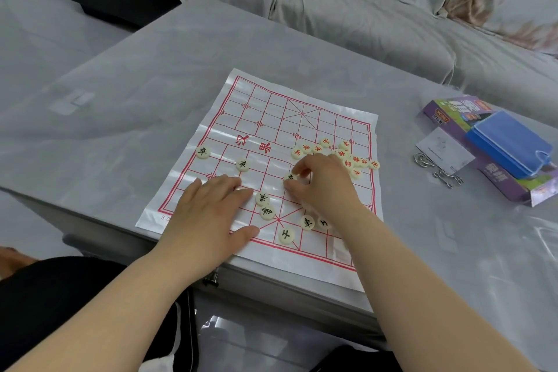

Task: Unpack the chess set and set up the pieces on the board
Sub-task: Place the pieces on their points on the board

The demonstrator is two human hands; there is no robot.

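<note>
Pinching one black-lettered piece (pixel 290 177) between thumb and forefinger of right hand (pixel 326 187), other fingers curled in. Piece half covered by fingertips, character unreadable. Cannot tell whether lifted or resting on the board (pixel 271 118).

Just beyond the grip, right behind the knuckles: heap of red-lettered pieces (pixel 347 157), some overlapping, count unclear, some hidden by the hand.

Nearer than the grip, beside the right wrist: trio of black pieces (pixel 286 235), rightmost one partly hidden by the wrist.

Left of the grip: touching pair of black pieces (pixel 262 199), just off the fingertips of left hand (pixel 208 211). Left hand laid flat on the board, fingers straight, holding nothing.

Farther left and beyond: lone black pieces (pixel 242 164), two, well apart.

Board a thin glossy sheet with red grid, near-left part covered by left hand, glare washing out some lines.

Well right of the grip, on grey table cover (pixel 151 84): purple box (pixel 507 187), print blurred. Blue pouch (pixel 510 148) lying on it, white card (pixel 444 151) and metal rings (pixel 437 170) beside.

Both forearms cut off at bottom edge.
</note>
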